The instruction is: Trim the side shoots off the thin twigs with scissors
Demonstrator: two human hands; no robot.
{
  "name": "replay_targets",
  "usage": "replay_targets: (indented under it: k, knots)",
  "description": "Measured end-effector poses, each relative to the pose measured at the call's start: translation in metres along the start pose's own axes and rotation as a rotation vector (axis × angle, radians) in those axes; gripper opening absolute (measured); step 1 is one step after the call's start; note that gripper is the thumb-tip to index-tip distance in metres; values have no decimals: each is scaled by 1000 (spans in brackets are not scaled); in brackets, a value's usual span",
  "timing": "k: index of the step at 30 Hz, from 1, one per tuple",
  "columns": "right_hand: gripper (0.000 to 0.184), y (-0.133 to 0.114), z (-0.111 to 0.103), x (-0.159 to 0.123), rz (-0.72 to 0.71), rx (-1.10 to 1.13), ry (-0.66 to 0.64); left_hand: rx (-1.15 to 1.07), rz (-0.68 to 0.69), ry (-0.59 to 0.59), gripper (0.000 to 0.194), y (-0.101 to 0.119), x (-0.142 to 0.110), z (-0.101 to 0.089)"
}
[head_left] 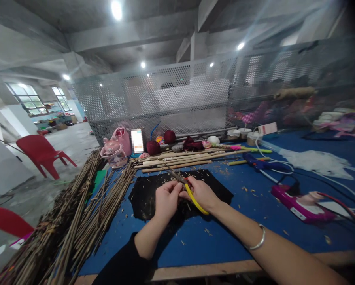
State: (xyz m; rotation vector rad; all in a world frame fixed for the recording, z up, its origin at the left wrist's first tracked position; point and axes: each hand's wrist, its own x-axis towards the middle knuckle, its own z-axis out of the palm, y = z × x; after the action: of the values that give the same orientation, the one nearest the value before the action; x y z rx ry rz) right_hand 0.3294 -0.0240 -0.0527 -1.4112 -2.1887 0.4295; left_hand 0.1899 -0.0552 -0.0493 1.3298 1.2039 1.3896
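Observation:
My right hand [201, 193] is closed round a pair of yellow-handled scissors [197, 201], whose thin dark blades point away and to the left. Touching it at the fingertips, my left hand [167, 198] is closed in a pinch. Whatever lies between its fingers is too small or hidden to make out. Both hands are just above a black cloth [144, 198] strewn with small pale scraps. The cloth lies on a blue-topped table [207, 237].
Bundles of thin dry sticks [103, 209] lie along the left. Behind the cloth are pale rods [177, 160] and dark red yarn balls [153, 147]. A pink basket [114, 156] stands back left. At right are a blue glue gun [259, 163] and a purple power strip [299, 204] with cables.

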Motion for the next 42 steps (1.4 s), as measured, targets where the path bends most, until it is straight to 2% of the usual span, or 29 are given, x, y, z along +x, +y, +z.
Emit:
replay_targets:
  k: [11, 15, 19, 22, 28, 34, 38, 42]
  knots:
    - [35, 2, -1, 2, -3, -59, -2, 37, 15, -10, 29, -2, 2, -3]
    - [40, 6, -1, 1, -56, -52, -5, 106, 52, 3, 29, -3, 2, -4]
    - [40, 7, -1, 0, -95, -27, -6, 126, 4, -39, 32, -7, 2, -2]
    - [39, 5, -2, 0, -53, -15, -36, 88, -58, -84, 34, -8, 1, -1]
    - [39, -3, -8, -1, 33, -68, -91, 140, 17, -50, 31, -6, 1, -3]
    - [40, 2, -8, 2, 75, -89, -106, 140, 9, -72, 32, -11, 3, -4]
    - [39, 8, -4, 4, 48, -59, -94, 125, 6, -64, 31, -12, 6, -5]
    - [40, 10, -4, 5, 42, -131, -20, 111, 19, -7, 30, -12, 10, -7]
